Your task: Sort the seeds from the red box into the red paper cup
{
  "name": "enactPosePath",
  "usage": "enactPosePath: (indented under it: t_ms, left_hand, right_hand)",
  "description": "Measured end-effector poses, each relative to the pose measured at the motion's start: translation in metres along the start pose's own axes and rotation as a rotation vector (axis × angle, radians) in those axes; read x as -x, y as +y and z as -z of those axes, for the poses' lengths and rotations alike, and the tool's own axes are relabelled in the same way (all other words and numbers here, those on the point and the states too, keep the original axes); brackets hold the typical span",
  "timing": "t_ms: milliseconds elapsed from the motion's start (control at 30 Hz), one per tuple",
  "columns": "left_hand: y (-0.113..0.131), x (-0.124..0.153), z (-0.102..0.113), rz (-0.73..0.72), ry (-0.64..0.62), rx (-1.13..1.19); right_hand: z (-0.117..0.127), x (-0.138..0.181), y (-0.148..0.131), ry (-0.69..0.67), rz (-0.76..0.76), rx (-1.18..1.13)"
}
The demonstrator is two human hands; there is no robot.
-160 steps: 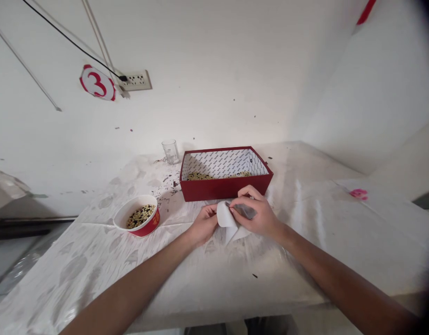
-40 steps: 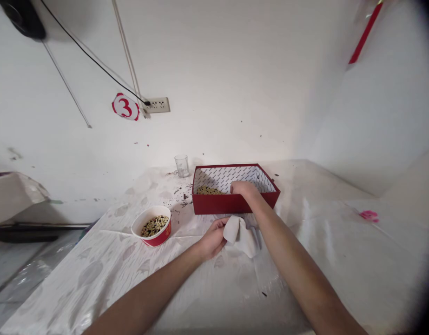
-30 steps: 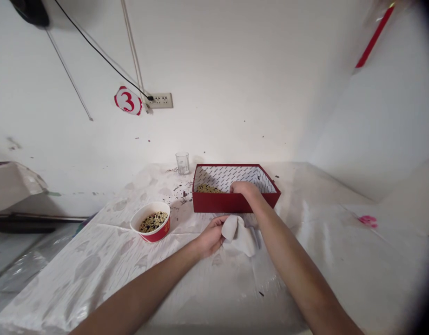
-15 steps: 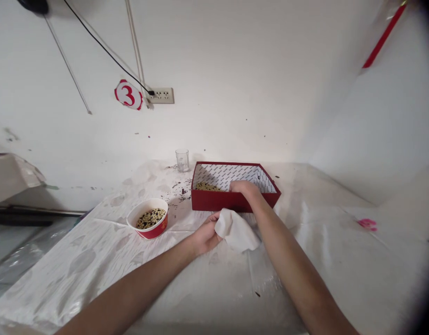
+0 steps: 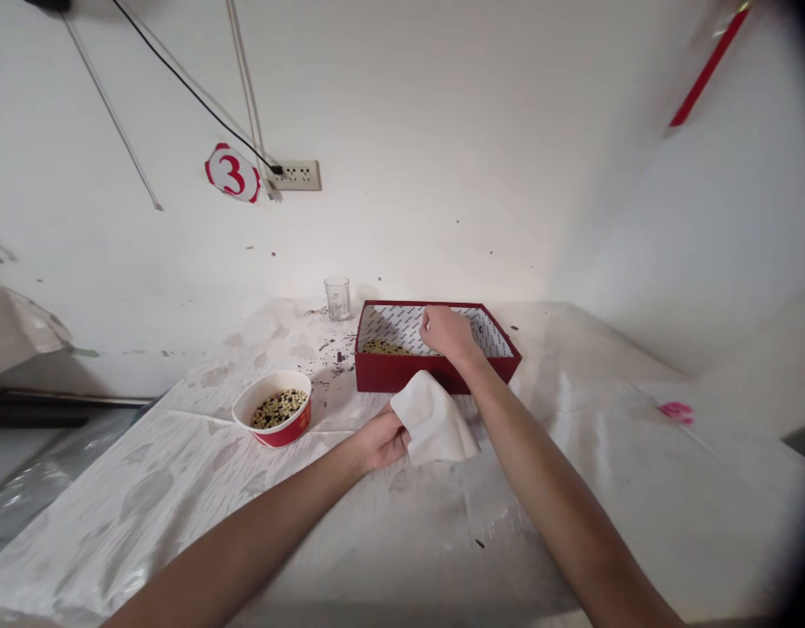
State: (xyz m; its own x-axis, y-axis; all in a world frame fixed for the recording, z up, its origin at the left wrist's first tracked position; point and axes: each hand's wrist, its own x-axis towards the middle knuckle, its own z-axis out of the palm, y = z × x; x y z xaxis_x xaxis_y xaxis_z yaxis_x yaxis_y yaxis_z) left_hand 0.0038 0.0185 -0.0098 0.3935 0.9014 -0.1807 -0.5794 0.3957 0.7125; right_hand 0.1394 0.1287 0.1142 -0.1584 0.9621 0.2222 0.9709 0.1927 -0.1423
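My left hand (image 5: 379,440) is closed on the edge of a small white cloth pouch (image 5: 432,419), held up off the table in front of the red box (image 5: 402,371). The box has a patterned white lining and a layer of mixed beans (image 5: 384,347) in its left part. Over the box's middle my right hand (image 5: 445,331) is raised with its fingers curled together; anything they hold is hidden. A red-and-white paper bowl (image 5: 275,419) of mixed beans stands to the left of my left hand.
A small empty glass (image 5: 337,298) stands behind the box near the wall. Dark bits are scattered on the plastic-covered table (image 5: 604,471) left of the box. A pink scrap (image 5: 675,410) lies at the right. A wall socket (image 5: 297,175) and a "3" sign (image 5: 233,174) are above.
My right hand has lifted out of the box's bean layer with curled fingers. My left hand has raised the pouch and tilted it up toward the box.
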Motion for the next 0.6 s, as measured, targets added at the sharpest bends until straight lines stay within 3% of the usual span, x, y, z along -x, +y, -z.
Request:
enactPosePath:
  t_ms: [100,167,333,433,600]
  left_hand:
    - [0.001,-0.001,0.002,-0.009,-0.017,0.025]
    - [0.001,-0.001,0.003,-0.023,-0.039,0.051]
    - [0.006,-0.002,0.004,-0.031,-0.111,0.124]
    - [0.007,-0.002,0.004,-0.027,-0.127,0.114]
    - [0.004,-0.002,0.003,-0.051,-0.074,0.109]
  right_hand:
    - [0.016,0.022,-0.007,0.297,0.063,-0.070]
    - [0.019,0.045,-0.007,0.502,0.194,-0.173]
    - [-0.018,0.108,0.020,0.721,0.707,-0.261]
    - [-0.046,0.129,0.041,0.768,0.846,-0.264]
    - [-0.060,0.138,0.046,0.673,0.695,-0.551]
